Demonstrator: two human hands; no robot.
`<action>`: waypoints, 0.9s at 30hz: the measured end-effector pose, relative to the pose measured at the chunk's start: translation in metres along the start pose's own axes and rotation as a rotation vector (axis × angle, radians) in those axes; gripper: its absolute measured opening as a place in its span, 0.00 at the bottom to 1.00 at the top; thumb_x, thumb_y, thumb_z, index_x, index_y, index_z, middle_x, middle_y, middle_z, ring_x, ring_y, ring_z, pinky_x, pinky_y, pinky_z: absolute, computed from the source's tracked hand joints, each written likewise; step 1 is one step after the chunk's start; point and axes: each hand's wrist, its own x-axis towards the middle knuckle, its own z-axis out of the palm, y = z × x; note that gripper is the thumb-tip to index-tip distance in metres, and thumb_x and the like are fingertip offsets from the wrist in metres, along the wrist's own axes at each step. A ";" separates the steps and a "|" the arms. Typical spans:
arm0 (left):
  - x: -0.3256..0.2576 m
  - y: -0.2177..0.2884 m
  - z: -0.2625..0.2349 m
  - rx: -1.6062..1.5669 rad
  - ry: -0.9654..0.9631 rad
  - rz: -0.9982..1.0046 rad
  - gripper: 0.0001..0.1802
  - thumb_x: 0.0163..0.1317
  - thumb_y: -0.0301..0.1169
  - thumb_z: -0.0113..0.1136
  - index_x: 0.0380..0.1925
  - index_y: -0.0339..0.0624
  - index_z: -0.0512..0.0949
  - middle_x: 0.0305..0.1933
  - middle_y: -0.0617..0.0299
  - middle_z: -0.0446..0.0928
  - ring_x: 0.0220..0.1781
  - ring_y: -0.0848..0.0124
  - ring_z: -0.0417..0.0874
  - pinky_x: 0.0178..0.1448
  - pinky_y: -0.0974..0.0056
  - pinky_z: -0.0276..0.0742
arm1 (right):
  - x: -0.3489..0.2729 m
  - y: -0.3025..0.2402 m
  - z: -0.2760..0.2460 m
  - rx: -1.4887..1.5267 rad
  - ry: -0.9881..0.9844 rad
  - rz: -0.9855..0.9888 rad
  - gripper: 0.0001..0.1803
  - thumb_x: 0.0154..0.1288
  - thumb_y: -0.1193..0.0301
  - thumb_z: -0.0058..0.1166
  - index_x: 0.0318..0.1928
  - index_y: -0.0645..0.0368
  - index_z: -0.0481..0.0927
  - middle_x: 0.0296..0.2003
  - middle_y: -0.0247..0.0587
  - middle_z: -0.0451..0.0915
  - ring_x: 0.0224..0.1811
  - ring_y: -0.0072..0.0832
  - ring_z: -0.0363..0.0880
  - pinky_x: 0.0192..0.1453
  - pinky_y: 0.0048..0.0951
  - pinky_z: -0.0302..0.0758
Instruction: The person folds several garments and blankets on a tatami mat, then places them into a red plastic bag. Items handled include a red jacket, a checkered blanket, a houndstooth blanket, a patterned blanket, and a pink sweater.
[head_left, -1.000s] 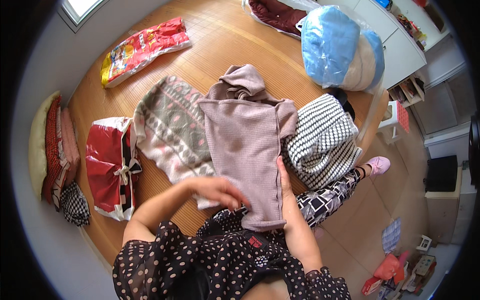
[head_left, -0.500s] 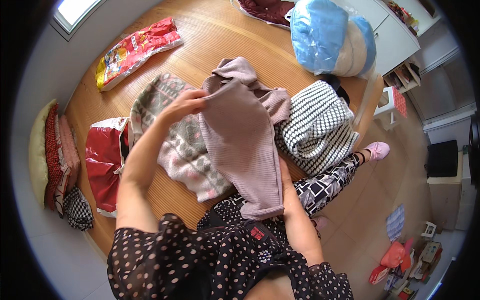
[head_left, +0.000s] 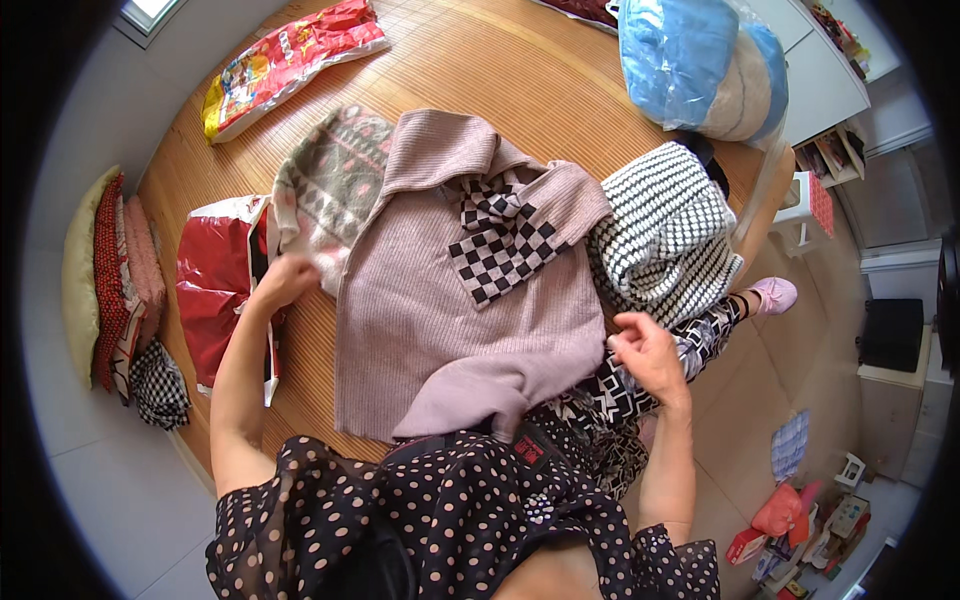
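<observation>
A mauve ribbed knit sweater [head_left: 400, 300] lies spread in front of me, one sleeve [head_left: 480, 375] folded across its lower part. A black-and-white checkered patch [head_left: 505, 240] shows on its upper right. My left hand [head_left: 286, 278] is off the sweater's left edge, its loosely bent fingers slightly blurred and apparently holding nothing. Beyond that hand, a grey-green and pink patterned fuzzy sweater [head_left: 335, 180] lies partly under the mauve one. By the sweater's lower right edge hovers my right hand [head_left: 648, 355], fingers curled but apart, with nothing in them. A folded black-and-white knit [head_left: 665, 235] lies beyond it.
A red plastic bag [head_left: 215, 300] lies at the left, beside stacked cushions [head_left: 100, 280]. A red and yellow package [head_left: 295, 65] is farther back. At the far right sits a blue bundle in clear plastic [head_left: 690, 70], near the table's edge; a white stool [head_left: 800, 215] stands beyond.
The mauve sweater, earlier folded and held by both hands, now lies spread wider with its checkered patch showing. Both hands have let go and moved apart, the left hand down and outward.
</observation>
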 end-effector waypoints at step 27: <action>0.055 -0.012 0.023 -0.973 0.842 -0.431 0.19 0.69 0.45 0.44 0.33 0.40 0.73 0.20 0.66 0.72 0.16 0.78 0.70 0.18 0.73 0.65 | 0.090 0.141 -0.137 1.157 0.834 0.303 0.15 0.65 0.58 0.54 0.47 0.49 0.74 0.38 0.30 0.77 0.36 0.26 0.74 0.33 0.27 0.71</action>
